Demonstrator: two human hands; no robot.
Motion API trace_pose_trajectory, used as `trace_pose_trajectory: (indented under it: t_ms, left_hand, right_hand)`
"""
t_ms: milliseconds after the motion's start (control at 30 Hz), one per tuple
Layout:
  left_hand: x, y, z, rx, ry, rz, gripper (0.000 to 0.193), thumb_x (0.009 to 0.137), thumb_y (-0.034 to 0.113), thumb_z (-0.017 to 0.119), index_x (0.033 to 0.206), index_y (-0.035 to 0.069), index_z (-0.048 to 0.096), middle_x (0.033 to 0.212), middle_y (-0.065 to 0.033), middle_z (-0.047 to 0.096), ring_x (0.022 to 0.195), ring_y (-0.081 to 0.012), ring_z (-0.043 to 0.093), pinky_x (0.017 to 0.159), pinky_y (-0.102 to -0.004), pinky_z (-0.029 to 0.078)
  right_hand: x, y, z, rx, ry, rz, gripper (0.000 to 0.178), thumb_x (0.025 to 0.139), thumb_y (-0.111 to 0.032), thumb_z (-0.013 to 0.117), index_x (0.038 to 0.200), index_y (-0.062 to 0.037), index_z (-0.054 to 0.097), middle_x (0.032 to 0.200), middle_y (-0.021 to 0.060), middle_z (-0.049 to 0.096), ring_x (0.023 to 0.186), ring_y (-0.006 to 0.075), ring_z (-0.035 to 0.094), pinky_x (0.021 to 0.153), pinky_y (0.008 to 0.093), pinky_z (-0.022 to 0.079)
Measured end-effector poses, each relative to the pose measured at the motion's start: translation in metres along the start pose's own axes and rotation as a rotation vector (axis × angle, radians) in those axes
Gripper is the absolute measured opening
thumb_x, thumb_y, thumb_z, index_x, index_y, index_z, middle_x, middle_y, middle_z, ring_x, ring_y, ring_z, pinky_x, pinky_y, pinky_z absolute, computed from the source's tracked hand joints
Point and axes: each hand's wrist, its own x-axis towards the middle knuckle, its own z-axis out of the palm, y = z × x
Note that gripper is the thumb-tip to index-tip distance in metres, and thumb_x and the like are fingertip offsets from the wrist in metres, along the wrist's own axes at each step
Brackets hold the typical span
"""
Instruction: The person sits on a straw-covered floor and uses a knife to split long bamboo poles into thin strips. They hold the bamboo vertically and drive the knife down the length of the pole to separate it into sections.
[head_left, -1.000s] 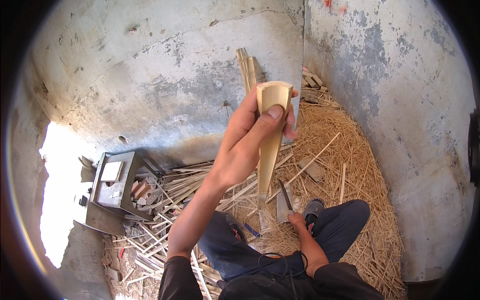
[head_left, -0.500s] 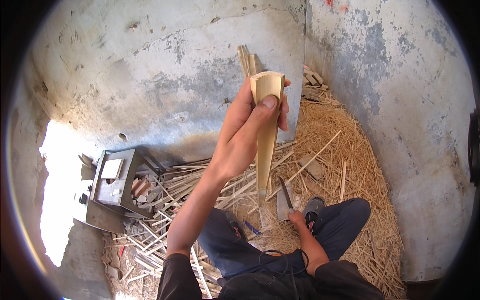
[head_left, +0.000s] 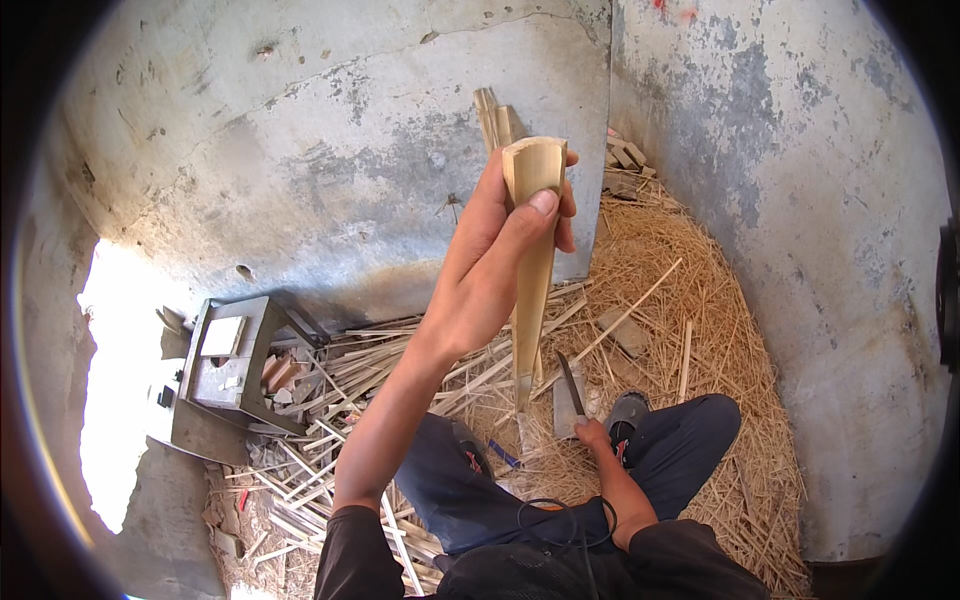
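My left hand (head_left: 497, 255) is raised in front of me, closed round the upper end of a split length of bamboo (head_left: 534, 290). The thumb presses on its pale hollow inner face, and the fingers wrap behind. The piece stands upright, its curved cut end on top and its lower end down near the floor between my feet. Lower and to the right, my right hand (head_left: 594, 434) is closed on the handle of a knife (head_left: 572, 384). Its dark blade points up and away, apart from the bamboo, above a grey block (head_left: 565, 413).
Bamboo strips (head_left: 300, 480) lie heaped at left, and shavings (head_left: 690, 290) cover the floor at right. A grey stool-like table (head_left: 235, 370) stands left by a bright opening. More split bamboo (head_left: 487, 115) leans on the worn wall. A blue-handled tool (head_left: 505, 455) lies near my left foot.
The bamboo and my left hand have shifted very slightly; the top end sits a little higher and tips a bit. My right hand and the knife stay where they were.
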Motion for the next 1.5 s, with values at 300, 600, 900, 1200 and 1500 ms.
trace_pose_trajectory:
  t_ms: [300,600,900,1200,1500]
  left_hand:
    - [0.003,-0.012,0.003,0.131,0.098,0.023,0.041,0.105,0.02,0.042,0.143,0.005,0.046,0.105,-0.0039,0.057,0.09,-0.0135,0.059,0.087,-0.033,0.048]
    - [0.011,-0.015,-0.016,-0.139,-0.028,-0.073,0.037,0.105,0.021,0.041,0.135,0.002,0.051,0.094,-0.0051,0.057,0.083,-0.0145,0.056,0.082,-0.0326,0.049]
    - [0.011,-0.021,-0.025,-0.15,-0.076,-0.089,0.038,0.103,0.024,0.043,0.133,0.003,0.052,0.093,-0.0049,0.057,0.082,-0.0145,0.058,0.079,-0.033,0.051]
    - [0.02,-0.029,-0.039,-0.124,-0.009,-0.059,0.037,0.101,0.024,0.046,0.132,0.002,0.051,0.094,-0.0073,0.058,0.082,-0.018,0.061,0.08,-0.0369,0.053]
    - [0.004,-0.057,-0.084,0.054,0.056,0.024,0.097,0.083,0.069,0.061,0.151,0.005,0.034,0.139,-0.0215,0.056,0.127,-0.0338,0.057,0.103,-0.0472,0.048]
  right_hand:
    - [0.007,0.001,0.004,-0.052,0.0,-0.007,0.069,0.088,-0.048,0.057,0.139,-0.0013,0.057,0.138,0.0235,0.06,0.127,0.0407,0.058,0.105,0.0507,0.045]
    - [0.006,0.002,0.004,-0.049,-0.024,-0.003,0.069,0.089,-0.046,0.056,0.141,-0.0014,0.055,0.139,0.0231,0.06,0.127,0.0409,0.057,0.105,0.0508,0.045]
    - [0.002,0.001,0.004,-0.035,-0.008,-0.008,0.068,0.089,-0.047,0.055,0.14,-0.0011,0.056,0.137,0.023,0.061,0.126,0.0399,0.058,0.104,0.0508,0.045]
    - [0.021,0.014,0.013,-0.047,0.037,-0.097,0.067,0.088,-0.046,0.058,0.135,0.0016,0.059,0.13,0.0255,0.064,0.118,0.0408,0.063,0.098,0.051,0.048]
    - [0.042,0.031,0.041,-0.02,-0.194,-0.08,0.065,0.077,-0.034,0.073,0.129,0.0054,0.063,0.129,0.0261,0.065,0.119,0.0368,0.064,0.098,0.0437,0.05]
